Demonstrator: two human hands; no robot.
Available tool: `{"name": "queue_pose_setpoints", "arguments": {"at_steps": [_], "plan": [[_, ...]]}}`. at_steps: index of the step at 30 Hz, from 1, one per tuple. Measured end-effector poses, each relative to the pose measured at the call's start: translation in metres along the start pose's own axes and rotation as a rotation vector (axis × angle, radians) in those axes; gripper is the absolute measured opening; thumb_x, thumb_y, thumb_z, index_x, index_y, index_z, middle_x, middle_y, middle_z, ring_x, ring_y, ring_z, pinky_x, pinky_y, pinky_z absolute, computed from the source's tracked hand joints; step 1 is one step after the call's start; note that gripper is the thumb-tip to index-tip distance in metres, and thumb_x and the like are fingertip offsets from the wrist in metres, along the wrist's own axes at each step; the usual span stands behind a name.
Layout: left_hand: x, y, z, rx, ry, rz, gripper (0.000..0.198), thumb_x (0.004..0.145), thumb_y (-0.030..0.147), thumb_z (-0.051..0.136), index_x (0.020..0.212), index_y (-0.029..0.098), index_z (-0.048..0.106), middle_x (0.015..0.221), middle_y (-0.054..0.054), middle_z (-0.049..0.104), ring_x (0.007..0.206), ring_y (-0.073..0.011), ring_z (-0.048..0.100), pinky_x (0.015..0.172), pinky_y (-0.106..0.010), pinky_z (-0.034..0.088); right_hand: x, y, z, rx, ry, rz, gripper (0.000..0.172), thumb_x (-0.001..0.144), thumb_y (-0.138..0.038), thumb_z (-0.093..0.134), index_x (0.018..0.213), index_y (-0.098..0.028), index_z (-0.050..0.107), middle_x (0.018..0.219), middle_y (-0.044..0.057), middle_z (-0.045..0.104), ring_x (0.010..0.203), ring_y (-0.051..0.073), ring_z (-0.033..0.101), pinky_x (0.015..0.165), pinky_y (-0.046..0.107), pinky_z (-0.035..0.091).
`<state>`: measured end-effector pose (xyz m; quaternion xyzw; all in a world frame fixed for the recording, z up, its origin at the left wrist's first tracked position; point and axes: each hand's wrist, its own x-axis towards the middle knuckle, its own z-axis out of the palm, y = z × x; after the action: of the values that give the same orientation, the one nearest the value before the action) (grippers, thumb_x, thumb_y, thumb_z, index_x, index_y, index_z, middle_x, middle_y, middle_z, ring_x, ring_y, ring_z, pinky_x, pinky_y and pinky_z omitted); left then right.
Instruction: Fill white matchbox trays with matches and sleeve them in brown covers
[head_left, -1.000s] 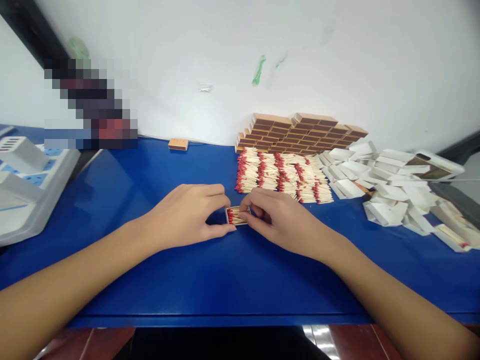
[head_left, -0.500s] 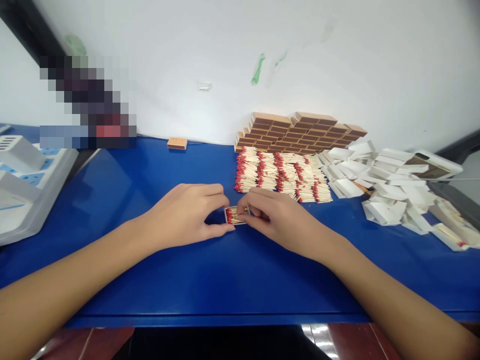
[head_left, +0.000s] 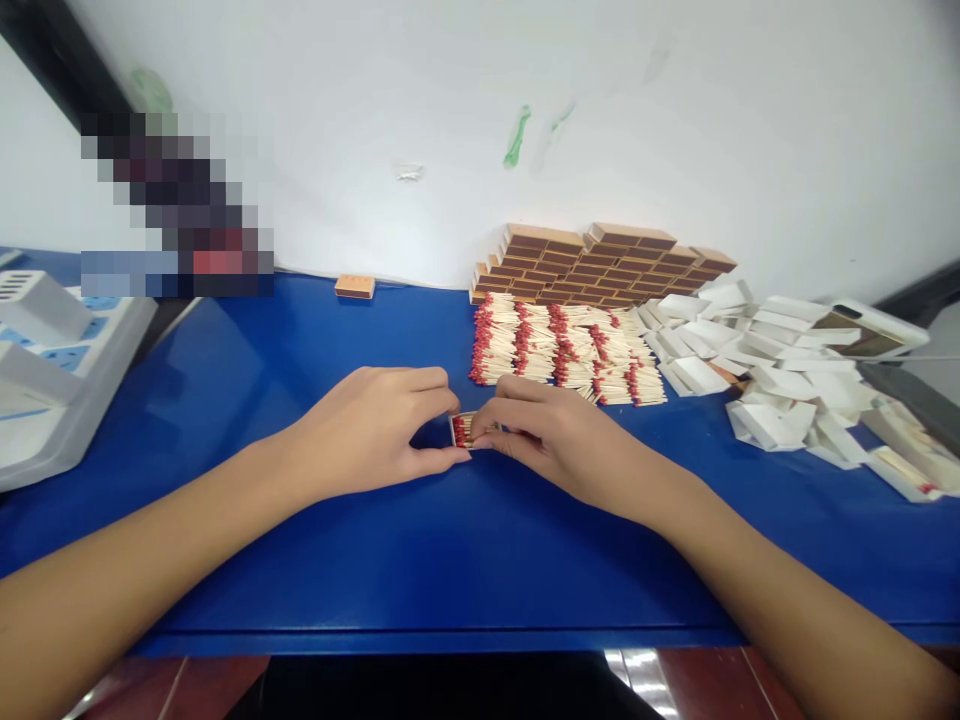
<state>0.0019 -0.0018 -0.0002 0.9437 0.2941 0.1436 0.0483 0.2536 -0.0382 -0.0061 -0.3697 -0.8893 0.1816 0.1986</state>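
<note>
On the surface (head_left: 420,555), a tray (head_left: 452,432) with matches (head_left: 460,434) in it sits between the left hand (head_left: 382,425) and right hand (head_left: 551,428). Behind the right hand lie loose matches (head_left: 570,345), then stacked matchboxes (head_left: 600,269) before the wall (head_left: 337,120). Trays heap (head_left: 787,375) to their right. A lone matchbox (head_left: 355,287) lies behind the left hand; a power strip (head_left: 112,375) sits far left.

Red-headed cream matches (head_left: 495,340); brown-and-tan, brick-patterned matchbox stack (head_left: 577,267); white trays (head_left: 784,384); blue table (head_left: 450,560); green-smeared white wall (head_left: 337,120).
</note>
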Motion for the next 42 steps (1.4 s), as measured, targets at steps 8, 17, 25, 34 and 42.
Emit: {"name": "queue_pose_setpoints", "arguments": {"at_steps": [8, 17, 25, 34, 42], "plan": [[0.0, 0.0, -0.001, -0.009, -0.014, -0.005, 0.028, 0.1, 0.046, 0.069, 0.1, 0.018, 0.075, 0.092, -0.002, 0.07, 0.076, -0.0152, 0.065, 0.064, -0.029, 0.044, -0.001, -0.005, -0.004, 0.031, -0.069, 0.031, 0.024, 0.112, -0.023, 0.051, 0.113, -0.024, 0.074, 0.104, 0.007, 0.066, 0.085, 0.018, 0.066, 0.077, 0.031, 0.051], [0.0, 0.001, -0.001, -0.008, -0.009, -0.016, 0.029, 0.1, 0.048, 0.069, 0.102, 0.02, 0.074, 0.092, 0.0, 0.07, 0.077, -0.0149, 0.066, 0.065, -0.029, 0.045, 0.001, -0.005, -0.001, -0.003, 0.034, 0.019, 0.018, 0.108, -0.017, 0.055, 0.106, -0.021, 0.073, 0.096, 0.006, 0.068, 0.084, 0.018, 0.065, 0.072, 0.03, 0.048], [0.0, 0.0, 0.0, -0.008, -0.015, -0.016, 0.028, 0.1, 0.046, 0.068, 0.103, 0.02, 0.075, 0.094, -0.001, 0.072, 0.078, -0.015, 0.067, 0.068, -0.028, 0.046, 0.002, 0.0, -0.001, -0.032, 0.071, 0.05, 0.011, 0.104, -0.018, 0.063, 0.107, -0.021, 0.073, 0.089, 0.003, 0.064, 0.075, 0.016, 0.058, 0.066, 0.028, 0.042], [-0.001, 0.0, 0.0, -0.005, -0.012, -0.011, 0.027, 0.099, 0.046, 0.071, 0.103, 0.02, 0.075, 0.093, 0.0, 0.071, 0.077, -0.015, 0.066, 0.066, -0.028, 0.045, 0.002, 0.001, -0.001, -0.033, 0.075, 0.043, 0.015, 0.106, -0.019, 0.059, 0.111, -0.021, 0.073, 0.092, 0.004, 0.066, 0.076, 0.016, 0.06, 0.067, 0.029, 0.044], [0.001, 0.0, 0.0, -0.003, -0.033, -0.022, 0.028, 0.099, 0.046, 0.071, 0.104, 0.019, 0.075, 0.095, 0.0, 0.07, 0.079, -0.0157, 0.066, 0.067, -0.03, 0.044, 0.001, 0.005, 0.001, -0.068, 0.081, 0.07, 0.011, 0.103, -0.017, 0.063, 0.108, -0.021, 0.072, 0.09, 0.003, 0.064, 0.076, 0.016, 0.059, 0.067, 0.029, 0.043]]}}
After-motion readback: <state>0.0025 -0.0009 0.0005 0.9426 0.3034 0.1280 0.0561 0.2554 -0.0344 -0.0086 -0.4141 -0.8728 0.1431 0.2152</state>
